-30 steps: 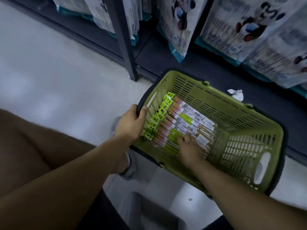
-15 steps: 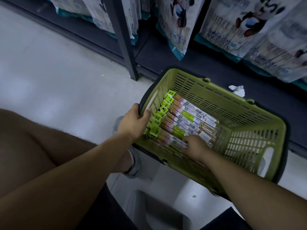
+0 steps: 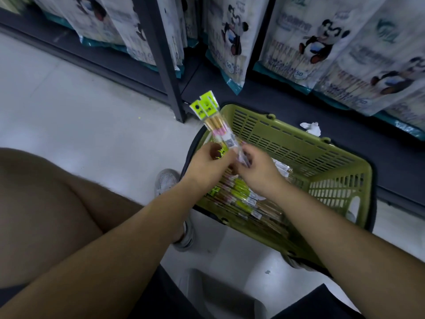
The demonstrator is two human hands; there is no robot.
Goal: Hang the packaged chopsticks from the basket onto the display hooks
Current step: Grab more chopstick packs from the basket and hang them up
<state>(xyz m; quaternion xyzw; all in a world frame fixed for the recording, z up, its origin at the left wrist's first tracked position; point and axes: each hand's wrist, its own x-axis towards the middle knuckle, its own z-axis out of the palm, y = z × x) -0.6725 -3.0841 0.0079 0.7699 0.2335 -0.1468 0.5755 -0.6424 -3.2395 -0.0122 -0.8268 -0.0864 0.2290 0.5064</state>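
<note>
head view, both hands [image 3: 208, 165] [image 3: 258, 169] gripping chopstick packs [image 3: 212, 122] above basket [image 3: 322, 162]

A pale, smooth floor [image 3: 80, 116] ran up to a low dark shelf [image 3: 264, 97], and a dark metal post [image 3: 163, 65] rose from the shelf's front edge. Tall white bags printed with pandas [image 3: 305, 42] stood in rows on the shelf, their bottoms edged in teal, some marked "50". A crumpled white scrap [image 3: 311, 128] lay on the shelf in front of the bags. A grey mesh shoe [image 3: 166, 180] rested on the floor, just beside a bent bare knee [image 3: 46, 203].
</note>
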